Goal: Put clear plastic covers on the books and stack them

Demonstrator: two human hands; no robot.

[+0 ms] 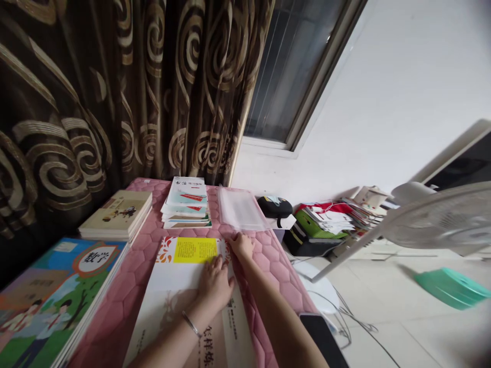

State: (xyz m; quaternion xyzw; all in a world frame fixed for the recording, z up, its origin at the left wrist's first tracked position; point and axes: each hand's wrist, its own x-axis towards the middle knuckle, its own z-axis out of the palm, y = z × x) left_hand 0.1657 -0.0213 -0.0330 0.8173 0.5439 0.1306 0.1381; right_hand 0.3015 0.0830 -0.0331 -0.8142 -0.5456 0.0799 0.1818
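A large white and beige book [172, 281] with a yellow text panel and dark Chinese characters lies in front of me, its cover facing up. My left hand [215, 283], with a silver bracelet on its wrist, rests on the cover with fingers stretched across it, near the yellow panel. At the book's upper right edge, my right hand [241, 247] has its fingers bent around the edge; its fingertips are partly hidden. Just beyond that hand lies a stack of clear plastic book covers [241, 208].
Left of the book are stacked math textbooks [65, 301] and beige books [118, 213]. Thin booklets [186, 202] lie behind, on a pink quilted surface [149, 250]. At right are a phone [322, 337], a black case [274, 206], a white fan [441, 214] and a green stool [452, 288].
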